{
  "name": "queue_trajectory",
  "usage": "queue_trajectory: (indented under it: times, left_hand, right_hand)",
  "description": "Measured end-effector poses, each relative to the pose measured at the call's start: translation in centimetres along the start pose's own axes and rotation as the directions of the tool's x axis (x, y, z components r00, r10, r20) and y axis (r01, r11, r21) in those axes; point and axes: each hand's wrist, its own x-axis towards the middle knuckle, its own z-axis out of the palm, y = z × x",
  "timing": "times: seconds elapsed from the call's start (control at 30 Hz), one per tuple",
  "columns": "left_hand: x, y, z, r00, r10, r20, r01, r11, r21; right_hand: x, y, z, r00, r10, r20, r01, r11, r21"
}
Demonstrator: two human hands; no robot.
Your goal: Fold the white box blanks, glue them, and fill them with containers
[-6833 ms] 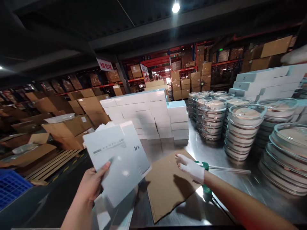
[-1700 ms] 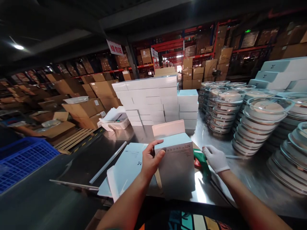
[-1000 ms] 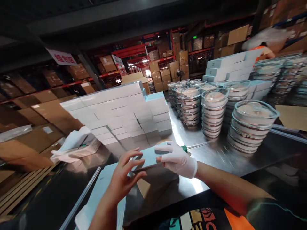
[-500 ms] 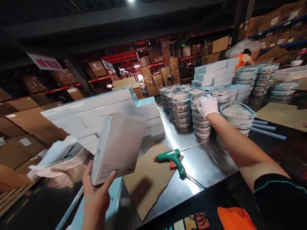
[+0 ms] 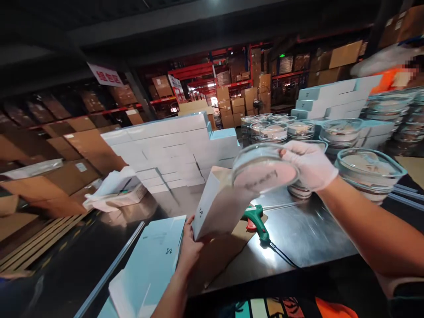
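Observation:
My left hand, bare, grips a white box by its lower end and holds it tilted above the table. My right hand, in a white glove, is closed on the rim of a round glass dish with a pinkish-white disc showing through it and dark print on that. The dish hangs right at the box's upper end; whether they touch I cannot tell. Beneath, a green glue gun lies on a piece of cardboard. Stacked glass dishes stand beyond my right wrist.
A wall of white boxes stands at the back left, another stack at the back right. Light-blue flat cartons lie at front left. A white basket holds papers. A person in orange is at far right.
My right hand has lifted a glass dish off its stack and brought it left to the box. The box has moved lower and turned its end upward. The view has swung left.

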Motion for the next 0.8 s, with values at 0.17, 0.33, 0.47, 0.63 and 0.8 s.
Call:
queue_trajectory:
  times: [0.17, 0.33, 0.47, 0.63, 0.8]
  left_hand:
    - [-0.4, -2.0, 0.7, 0.979, -0.089, 0.181, 0.105, 0.991, -0.081]
    - [-1.0, -4.3, 0.2, 0.961, -0.08, 0.266, 0.084, 0.996, -0.004]
    - [-1.4, -3.5, -0.6, 0.98, 0.11, 0.164, -0.121, 0.991, 0.059]
    - [-1.0, -0.3, -0.5, 0.904, 0.425, 0.047, -0.427, 0.891, 0.155]
    - [-1.2, -0.2, -0.2, 0.871, 0.481, -0.106, -0.476, 0.877, 0.067]
  right_hand:
    - [-4.6, -0.6, 6.5, 0.915, -0.226, 0.335, 0.248, 0.969, -0.024]
    - [-9.2, 5.3, 10.0, 0.973, -0.212, 0.088, 0.215, 0.976, -0.024]
    - [-13.5, 9.2, 14.6, 0.981, -0.06, 0.182, 0.046, 0.996, 0.079]
    - [-14.4, 8.8, 19.2, 0.952, 0.096, 0.291, -0.199, 0.916, 0.348]
    - [-12.7, 8.2, 21.1, 0.961, 0.277, 0.025, -0.273, 0.923, 0.27]
